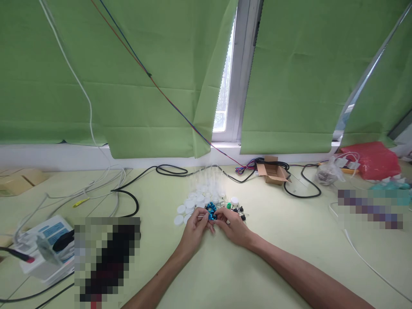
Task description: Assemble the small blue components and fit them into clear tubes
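Observation:
My left hand (pixel 197 223) is closed, thumb and fingers pinching a thin pale rod (pixel 201 216). Close beside it, my right hand (pixel 233 225) pinches a small dark piece (pixel 215 216); its exact kind is too small to make out. Shiny blue pieces (pixel 211 207) lie just beyond the fingertips and partly behind them. To the left and behind are several round white caps (pixel 181 209). A green piece (pixel 228 205) and several small black parts (pixel 242 209) with thin pins lie beyond my right hand. Clear tubes (pixel 207 178) stand at the back, blurred.
An open cardboard box (pixel 273 174) and black cable (pixel 170 169) lie near the wall. On the left is a white power box (pixel 45 246) with plugged leads. A red bag (pixel 370 159) sits at the far right. Red and blue wires (pixel 174 105) slant down across the green blinds.

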`<state>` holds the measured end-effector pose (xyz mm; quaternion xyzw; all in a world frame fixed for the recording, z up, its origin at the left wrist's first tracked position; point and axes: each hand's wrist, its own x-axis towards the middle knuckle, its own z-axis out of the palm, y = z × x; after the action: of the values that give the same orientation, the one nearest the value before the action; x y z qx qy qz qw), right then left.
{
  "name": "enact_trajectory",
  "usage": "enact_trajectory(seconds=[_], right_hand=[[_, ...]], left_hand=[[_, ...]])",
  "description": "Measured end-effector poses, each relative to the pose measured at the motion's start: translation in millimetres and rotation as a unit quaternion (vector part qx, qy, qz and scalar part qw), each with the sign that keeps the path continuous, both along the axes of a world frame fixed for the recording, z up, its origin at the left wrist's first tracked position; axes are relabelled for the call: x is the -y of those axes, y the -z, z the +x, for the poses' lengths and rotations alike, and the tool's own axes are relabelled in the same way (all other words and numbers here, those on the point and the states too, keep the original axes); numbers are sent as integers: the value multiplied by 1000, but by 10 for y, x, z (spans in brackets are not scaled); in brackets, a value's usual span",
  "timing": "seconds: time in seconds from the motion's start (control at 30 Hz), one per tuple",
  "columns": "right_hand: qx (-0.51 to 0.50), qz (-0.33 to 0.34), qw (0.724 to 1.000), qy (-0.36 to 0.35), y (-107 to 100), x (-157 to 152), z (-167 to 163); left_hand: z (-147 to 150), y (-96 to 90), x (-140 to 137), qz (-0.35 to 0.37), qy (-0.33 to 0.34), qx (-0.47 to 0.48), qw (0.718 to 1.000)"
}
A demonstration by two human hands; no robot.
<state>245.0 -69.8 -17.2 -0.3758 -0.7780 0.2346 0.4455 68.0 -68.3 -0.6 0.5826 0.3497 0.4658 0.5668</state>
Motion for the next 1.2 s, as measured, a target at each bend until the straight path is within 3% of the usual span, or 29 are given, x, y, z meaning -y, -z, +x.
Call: enact_trajectory(seconds=[0.3, 0.67, 1.2], right_hand=[[39, 2, 999, 19, -29, -9, -11], [-22, -20, 1000, -6, 3, -10, -22], [25, -40, 999, 8, -95, 9, -32]], left_hand=[[13, -31, 1, -9, -1, 6, 1000], [8, -23, -2, -6, -6, 0, 1000], [17, 34, -27, -5, 6, 13, 1000]])
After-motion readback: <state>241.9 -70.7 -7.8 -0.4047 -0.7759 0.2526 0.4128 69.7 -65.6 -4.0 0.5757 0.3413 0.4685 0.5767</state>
